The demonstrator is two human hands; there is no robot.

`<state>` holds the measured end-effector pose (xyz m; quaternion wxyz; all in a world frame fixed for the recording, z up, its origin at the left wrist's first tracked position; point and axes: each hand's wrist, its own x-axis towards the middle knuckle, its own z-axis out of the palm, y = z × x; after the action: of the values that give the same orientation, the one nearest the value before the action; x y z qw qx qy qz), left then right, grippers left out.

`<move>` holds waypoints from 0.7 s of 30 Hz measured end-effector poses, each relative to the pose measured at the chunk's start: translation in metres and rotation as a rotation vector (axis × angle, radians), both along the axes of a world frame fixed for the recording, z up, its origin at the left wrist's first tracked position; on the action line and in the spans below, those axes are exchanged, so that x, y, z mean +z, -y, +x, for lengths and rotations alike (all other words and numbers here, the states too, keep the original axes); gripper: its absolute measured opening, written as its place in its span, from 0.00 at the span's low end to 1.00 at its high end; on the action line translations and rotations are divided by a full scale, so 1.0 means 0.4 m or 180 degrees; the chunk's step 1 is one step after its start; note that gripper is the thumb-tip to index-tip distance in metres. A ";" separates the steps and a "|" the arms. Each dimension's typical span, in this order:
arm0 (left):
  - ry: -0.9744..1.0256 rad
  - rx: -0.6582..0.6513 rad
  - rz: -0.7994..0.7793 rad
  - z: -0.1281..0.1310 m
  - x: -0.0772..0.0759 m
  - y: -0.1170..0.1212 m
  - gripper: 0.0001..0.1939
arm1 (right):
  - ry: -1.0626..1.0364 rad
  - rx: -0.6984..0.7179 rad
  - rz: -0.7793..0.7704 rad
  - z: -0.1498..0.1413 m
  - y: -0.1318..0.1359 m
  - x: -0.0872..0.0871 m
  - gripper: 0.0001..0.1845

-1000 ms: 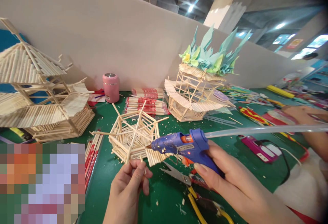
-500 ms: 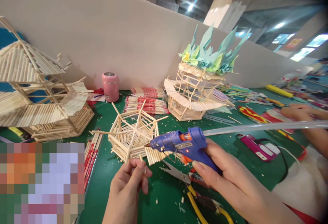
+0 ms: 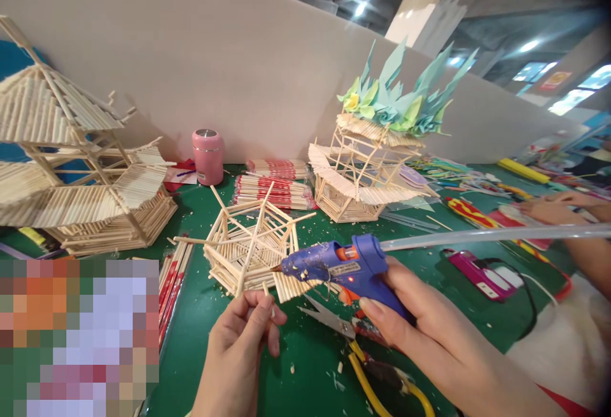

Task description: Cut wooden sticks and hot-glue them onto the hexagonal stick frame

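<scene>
My right hand [image 3: 420, 334] grips a blue hot glue gun [image 3: 341, 269] with a long clear glue stick [image 3: 496, 236] out of its back. The nozzle points left at a short wooden stick [image 3: 266, 291] that my left hand [image 3: 241, 347] pinches upright between thumb and fingers. Just behind the stick sits a half-built hexagonal frame of wooden sticks [image 3: 251, 246] on the green table [image 3: 296, 366].
A large stick pagoda [image 3: 71, 169] stands at left, a smaller one topped with paper leaves [image 3: 372, 162] at back. A pink can [image 3: 208, 156], packs of sticks [image 3: 272, 193], scissors [image 3: 329, 318] and yellow-handled pliers [image 3: 382, 385] lie around. Another person's hands [image 3: 558, 210] work at right.
The view has shifted slightly. Both hands and the glue gun hold nearly the same pose, the nozzle staying close to the stick.
</scene>
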<state>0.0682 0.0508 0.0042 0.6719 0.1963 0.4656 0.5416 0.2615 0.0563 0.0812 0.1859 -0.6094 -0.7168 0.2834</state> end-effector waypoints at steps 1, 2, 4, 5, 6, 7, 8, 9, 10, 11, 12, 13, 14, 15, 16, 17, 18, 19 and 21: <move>-0.0004 -0.0011 0.0001 0.000 -0.001 -0.001 0.10 | 0.0006 -0.0001 -0.0021 0.000 0.001 0.000 0.24; -0.0014 -0.0021 -0.0003 0.000 -0.002 -0.001 0.10 | 0.0013 0.0001 -0.0036 0.000 0.001 0.000 0.24; -0.0018 -0.0029 -0.0019 0.000 -0.002 -0.001 0.09 | 0.0052 0.0013 -0.0016 0.000 0.002 -0.001 0.23; -0.0010 -0.0026 -0.0027 0.000 -0.002 0.000 0.09 | 0.0087 0.0019 0.0010 0.000 0.002 -0.002 0.23; 0.0006 -0.0019 -0.0030 0.000 -0.002 0.000 0.09 | 0.0130 0.0031 0.0034 0.000 0.002 -0.003 0.23; 0.0023 -0.0007 -0.0028 0.001 -0.002 0.000 0.09 | 0.0162 0.0045 0.0064 0.000 0.002 -0.004 0.23; 0.0040 0.0006 -0.0021 0.001 -0.001 0.000 0.09 | 0.0183 0.0063 0.0092 0.000 0.001 -0.006 0.23; 0.0049 0.0020 -0.0013 0.002 -0.001 0.000 0.09 | 0.0195 0.0069 0.0104 0.000 0.001 -0.007 0.23; 0.0056 0.0024 -0.0006 0.002 0.000 -0.001 0.09 | 0.0200 0.0075 0.0112 0.001 0.001 -0.008 0.23; 0.0058 0.0034 -0.0005 0.002 0.001 -0.001 0.09 | 0.0198 0.0079 0.0131 0.002 0.002 -0.010 0.23; 0.0064 0.0039 -0.0006 0.002 0.003 -0.001 0.09 | 0.0202 0.0071 0.0150 0.002 0.002 -0.010 0.23; 0.0068 0.0036 -0.0004 0.002 0.004 -0.001 0.09 | 0.0213 0.0067 0.0169 0.002 0.003 -0.011 0.22; 0.0073 0.0034 0.0002 0.001 0.006 0.000 0.08 | 0.0233 0.0071 0.0195 0.002 0.004 -0.011 0.22; 0.0077 0.0031 0.0012 0.000 0.007 0.001 0.08 | 0.0255 0.0067 0.0219 0.001 0.004 -0.011 0.22; 0.0082 0.0025 0.0025 -0.001 0.008 0.001 0.08 | 0.0277 0.0067 0.0245 0.000 0.004 -0.011 0.22; 0.0085 0.0020 0.0042 -0.002 0.008 0.002 0.08 | 0.0296 0.0067 0.0257 -0.001 0.004 -0.011 0.21; 0.0091 0.0008 0.0053 -0.003 0.008 0.002 0.08 | 0.0312 0.0074 0.0267 -0.002 0.003 -0.012 0.21; 0.0095 0.0004 0.0057 -0.003 0.007 0.002 0.08 | 0.0321 0.0077 0.0274 -0.003 0.003 -0.012 0.20; 0.0115 -0.0002 0.0058 -0.003 0.006 0.001 0.08 | 0.0328 0.0079 0.0291 -0.003 0.002 -0.013 0.20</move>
<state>0.0671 0.0504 0.0065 0.6786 0.1927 0.4483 0.5490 0.2604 0.0557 0.0759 0.1729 -0.6051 -0.7451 0.2209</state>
